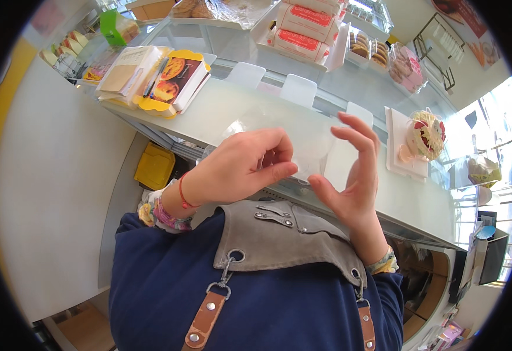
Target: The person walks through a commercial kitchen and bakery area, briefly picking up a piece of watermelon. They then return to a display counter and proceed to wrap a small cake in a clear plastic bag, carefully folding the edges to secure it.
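My left hand (247,162) is above the near edge of the glass-topped counter (273,109), its fingers curled and its thumb pointing right. At its fingertips and behind it lies a clear plastic bag or film (308,162), hard to make out. Whether the fingers pinch it is not plain. Close by on the right, my right hand (352,166) has its fingers raised and apart from the thumb, in a C shape. The thumb tip is near the clear plastic, and no object shows between its fingers. A grey apron (273,245) hangs below both hands.
Papers (126,74) and a yellow-edged box with pens (172,83) sit at the counter's left. White-and-red packages (304,30) and packed cookies (370,50) stand at the back. Right of my hands, a decorated cake (427,134) is beside a white board (407,162). A yellow bin (155,166) stands below left.
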A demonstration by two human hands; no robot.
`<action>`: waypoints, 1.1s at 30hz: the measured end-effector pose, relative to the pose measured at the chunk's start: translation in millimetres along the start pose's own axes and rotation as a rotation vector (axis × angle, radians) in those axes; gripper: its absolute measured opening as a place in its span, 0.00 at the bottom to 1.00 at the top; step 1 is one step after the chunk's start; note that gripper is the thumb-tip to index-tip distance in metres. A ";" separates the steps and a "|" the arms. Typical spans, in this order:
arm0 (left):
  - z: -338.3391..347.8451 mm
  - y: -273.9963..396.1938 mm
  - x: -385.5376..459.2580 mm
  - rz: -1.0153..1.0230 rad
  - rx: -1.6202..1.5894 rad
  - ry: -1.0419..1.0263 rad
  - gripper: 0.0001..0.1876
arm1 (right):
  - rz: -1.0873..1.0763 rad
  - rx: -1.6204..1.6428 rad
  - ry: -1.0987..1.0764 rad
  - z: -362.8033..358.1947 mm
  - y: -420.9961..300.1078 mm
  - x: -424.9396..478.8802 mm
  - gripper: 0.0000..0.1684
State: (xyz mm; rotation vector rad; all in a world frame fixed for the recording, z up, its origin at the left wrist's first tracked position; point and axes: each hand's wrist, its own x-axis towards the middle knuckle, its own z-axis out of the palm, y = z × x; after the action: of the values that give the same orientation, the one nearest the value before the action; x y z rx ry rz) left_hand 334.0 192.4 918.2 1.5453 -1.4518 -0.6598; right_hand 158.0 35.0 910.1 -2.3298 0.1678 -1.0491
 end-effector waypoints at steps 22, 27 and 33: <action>54.7 -14.7 0.4 0.278 -0.066 0.340 0.12 | -0.164 0.007 0.233 16.1 0.2 -18.1 0.18; 58.1 -17.1 2.8 0.258 -0.126 0.310 0.11 | -0.259 -0.190 0.211 8.8 -4.2 -18.5 0.13; 53.2 -2.8 -2.3 0.401 -0.134 0.243 0.11 | -0.312 -0.422 0.094 -22.4 -47.8 -24.7 0.14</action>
State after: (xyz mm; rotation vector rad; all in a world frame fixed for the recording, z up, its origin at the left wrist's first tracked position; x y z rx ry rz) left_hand 289.7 181.5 890.6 1.1410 -1.4419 -0.3111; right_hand 119.5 72.8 932.1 -2.7477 0.0661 -1.3874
